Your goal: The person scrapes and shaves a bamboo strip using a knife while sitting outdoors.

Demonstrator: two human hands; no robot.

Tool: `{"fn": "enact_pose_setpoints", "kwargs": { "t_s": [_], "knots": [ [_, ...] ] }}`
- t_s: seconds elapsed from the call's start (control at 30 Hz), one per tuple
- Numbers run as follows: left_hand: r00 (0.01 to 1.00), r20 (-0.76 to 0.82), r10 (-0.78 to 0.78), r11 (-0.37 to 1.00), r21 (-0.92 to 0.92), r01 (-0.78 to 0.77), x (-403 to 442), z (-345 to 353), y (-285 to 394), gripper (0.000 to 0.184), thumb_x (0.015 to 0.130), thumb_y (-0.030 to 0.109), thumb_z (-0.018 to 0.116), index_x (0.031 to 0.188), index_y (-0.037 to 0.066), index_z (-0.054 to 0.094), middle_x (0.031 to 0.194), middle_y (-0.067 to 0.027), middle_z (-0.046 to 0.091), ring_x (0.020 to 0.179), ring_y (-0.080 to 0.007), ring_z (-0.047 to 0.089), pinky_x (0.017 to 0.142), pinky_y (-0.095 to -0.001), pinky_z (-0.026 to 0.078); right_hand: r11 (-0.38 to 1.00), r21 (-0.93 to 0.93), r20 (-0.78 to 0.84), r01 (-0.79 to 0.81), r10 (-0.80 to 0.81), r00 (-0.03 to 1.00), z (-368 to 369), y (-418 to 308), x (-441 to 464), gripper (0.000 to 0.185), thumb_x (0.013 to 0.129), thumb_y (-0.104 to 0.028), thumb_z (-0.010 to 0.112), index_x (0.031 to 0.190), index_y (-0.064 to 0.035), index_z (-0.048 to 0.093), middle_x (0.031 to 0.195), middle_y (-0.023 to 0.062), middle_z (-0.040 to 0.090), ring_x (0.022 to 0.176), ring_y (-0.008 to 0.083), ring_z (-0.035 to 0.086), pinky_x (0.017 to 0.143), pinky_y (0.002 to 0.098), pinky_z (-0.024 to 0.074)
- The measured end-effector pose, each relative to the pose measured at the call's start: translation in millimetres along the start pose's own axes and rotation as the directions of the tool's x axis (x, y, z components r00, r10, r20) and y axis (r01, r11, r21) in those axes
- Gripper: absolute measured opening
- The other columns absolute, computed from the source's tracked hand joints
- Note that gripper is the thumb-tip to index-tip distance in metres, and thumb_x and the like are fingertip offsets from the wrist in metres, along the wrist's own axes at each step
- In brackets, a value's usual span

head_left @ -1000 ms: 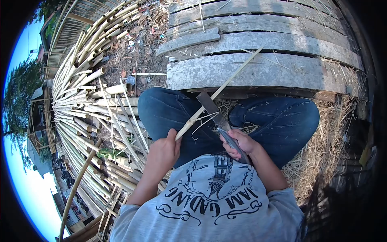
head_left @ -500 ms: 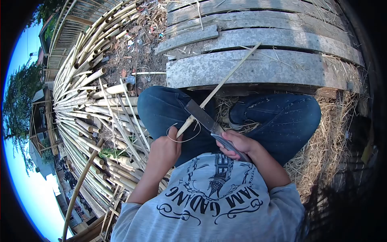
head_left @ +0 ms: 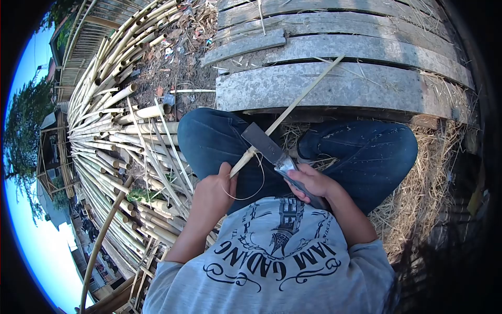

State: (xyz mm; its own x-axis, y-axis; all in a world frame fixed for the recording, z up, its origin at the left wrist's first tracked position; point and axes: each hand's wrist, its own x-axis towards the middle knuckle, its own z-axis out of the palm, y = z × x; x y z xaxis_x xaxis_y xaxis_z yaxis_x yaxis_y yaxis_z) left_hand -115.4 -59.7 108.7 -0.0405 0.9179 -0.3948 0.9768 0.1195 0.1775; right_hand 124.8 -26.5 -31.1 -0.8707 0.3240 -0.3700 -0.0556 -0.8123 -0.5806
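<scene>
My left hand [head_left: 214, 191] is closed around the near end of a split bamboo strip [head_left: 305, 96]. The strip slants up and right over my crossed legs, its far tip above the planks. In my right fist is the grey handle of a broad-bladed knife [head_left: 265, 146]. Its dark blade lies across the strip, just beyond a knobbly node. From near that node a thin curled shaving [head_left: 263, 180] loops down to my left fingers. Where the cutting edge meets the bamboo is hard to make out.
A platform of weathered planks [head_left: 314, 86] lies ahead of my knees, with a loose board [head_left: 246, 47] on it. Many bamboo poles [head_left: 112, 152] are heaped at the left. Straw and shavings [head_left: 418, 193] cover the ground at the right.
The knife has turned a little, showing more of the blade's flat side. The thin shaving's loop hangs wider and lower. My left hand stays gripped on the strip in nearly the same place.
</scene>
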Motion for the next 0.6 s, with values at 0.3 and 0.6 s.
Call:
{"fn": "enact_pose_setpoints", "kwargs": {
  "t_s": [0.3, 0.6],
  "knots": [
    [1.000, 0.002, 0.015, 1.000, -0.004, -0.015, -1, 0, -1, 0.019, 0.096, 0.018, 0.056, 0.089, 0.002, 0.047, 0.058, -0.0233, 0.056, 0.059, -0.0447, 0.059, 0.053, -0.0528, 0.044, 0.993, -0.116, 0.065, 0.001, 0.007, 0.998, 13, -3, 3, 0.038, 0.104, -0.039, 0.042, 0.091, -0.0037, 0.049, 0.055, 0.0035, 0.051, 0.039, 0.0097, 0.048, 0.038, 0.0243, 0.0404],
    [0.999, -0.006, 0.032, 0.999, -0.010, -0.032, 1, 1, -1, 0.018, 0.095, 0.017, 0.057, 0.090, 0.003, 0.047, 0.058, -0.0227, 0.056, 0.059, -0.0441, 0.059, 0.053, -0.0526, 0.044, 0.998, -0.050, -0.036, 0.028, -0.030, 0.999, 16, -7, 1, 0.037, 0.104, -0.038, 0.043, 0.090, -0.0038, 0.049, 0.057, 0.0028, 0.051, 0.040, 0.0083, 0.049, 0.038, 0.0236, 0.0397]
  ]
}}
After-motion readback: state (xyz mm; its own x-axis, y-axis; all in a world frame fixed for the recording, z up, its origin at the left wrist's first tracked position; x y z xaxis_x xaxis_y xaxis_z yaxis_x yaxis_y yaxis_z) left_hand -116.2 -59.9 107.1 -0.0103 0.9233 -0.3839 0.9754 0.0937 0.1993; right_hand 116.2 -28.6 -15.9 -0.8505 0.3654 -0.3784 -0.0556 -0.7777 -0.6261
